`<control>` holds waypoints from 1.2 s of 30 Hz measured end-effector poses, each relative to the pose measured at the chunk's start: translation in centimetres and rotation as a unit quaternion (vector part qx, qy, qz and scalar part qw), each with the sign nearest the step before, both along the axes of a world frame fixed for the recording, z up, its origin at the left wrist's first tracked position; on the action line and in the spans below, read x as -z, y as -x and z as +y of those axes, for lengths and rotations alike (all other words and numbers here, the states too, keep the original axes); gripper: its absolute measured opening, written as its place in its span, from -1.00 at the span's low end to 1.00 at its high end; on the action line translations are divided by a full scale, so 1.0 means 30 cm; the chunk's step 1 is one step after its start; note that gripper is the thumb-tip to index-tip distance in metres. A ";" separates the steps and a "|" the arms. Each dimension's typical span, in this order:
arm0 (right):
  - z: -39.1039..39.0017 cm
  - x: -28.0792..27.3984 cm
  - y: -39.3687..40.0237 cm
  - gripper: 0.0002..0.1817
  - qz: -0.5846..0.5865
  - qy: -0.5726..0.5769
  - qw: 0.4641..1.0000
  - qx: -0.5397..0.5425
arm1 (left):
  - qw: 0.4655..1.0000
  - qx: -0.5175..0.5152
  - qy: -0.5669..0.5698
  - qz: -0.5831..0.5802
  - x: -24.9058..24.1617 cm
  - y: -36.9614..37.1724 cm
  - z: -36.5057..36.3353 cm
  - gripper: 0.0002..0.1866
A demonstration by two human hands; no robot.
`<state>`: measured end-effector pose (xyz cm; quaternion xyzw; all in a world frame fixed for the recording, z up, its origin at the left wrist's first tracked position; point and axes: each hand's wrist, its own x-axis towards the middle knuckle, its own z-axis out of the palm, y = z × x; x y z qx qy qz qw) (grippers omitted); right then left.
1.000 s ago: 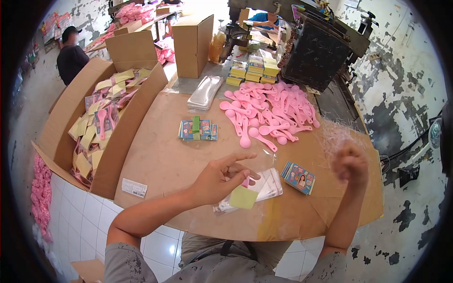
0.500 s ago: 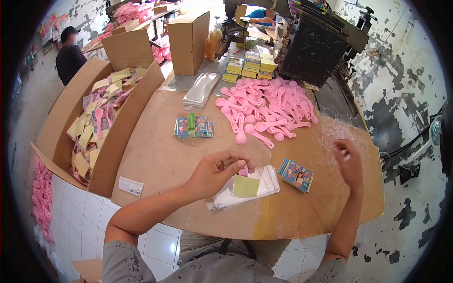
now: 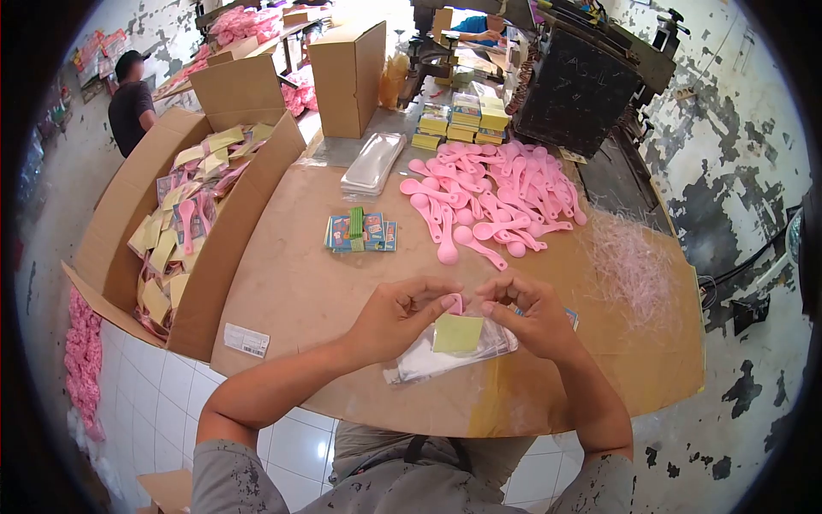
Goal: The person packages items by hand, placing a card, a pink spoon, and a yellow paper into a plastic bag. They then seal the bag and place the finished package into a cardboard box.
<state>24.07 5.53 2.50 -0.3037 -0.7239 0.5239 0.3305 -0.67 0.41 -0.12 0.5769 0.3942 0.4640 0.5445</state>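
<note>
My left hand (image 3: 402, 315) pinches a pink spoon (image 3: 456, 303), mostly hidden by the fingers, with a pale yellow card (image 3: 457, 334) just below it. Whether a clear bag wraps the two is hard to make out. My right hand (image 3: 533, 319) is close by on the right, thumb and fingertips together; what they grip, if anything, is too small to tell. Under both hands lies a stack of clear plastic bags (image 3: 419, 364). A stack of blue printed cards (image 3: 571, 319) is largely covered by my right hand.
Beyond my hands lie a heap of pink spoons (image 3: 497, 193), a banded card bundle (image 3: 360, 231) and more clear bags (image 3: 373, 164). Plastic shreds (image 3: 634, 270) lie right. On the left stands a carton (image 3: 244, 248) of packed spoons. A person (image 3: 130, 107) is behind it.
My right hand has come from the plastic shreds on the right to beside my left hand, now covering most of the blue cards. My left hand keeps its hold on the spoon.
</note>
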 end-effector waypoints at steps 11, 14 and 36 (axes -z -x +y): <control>0.018 0.043 -0.025 -0.84 0.081 0.018 0.996 0.011 | 0.996 -0.023 -0.080 0.018 0.010 0.010 -0.001 -0.71; 0.036 0.059 -0.047 -0.80 0.089 0.017 0.996 -0.022 | 0.995 0.001 -0.080 0.054 -0.009 0.024 -0.003 -0.71; 0.026 0.069 -0.038 -0.62 0.037 -0.031 0.999 0.022 | 1.000 0.009 -0.012 -0.012 0.026 0.001 0.016 -0.69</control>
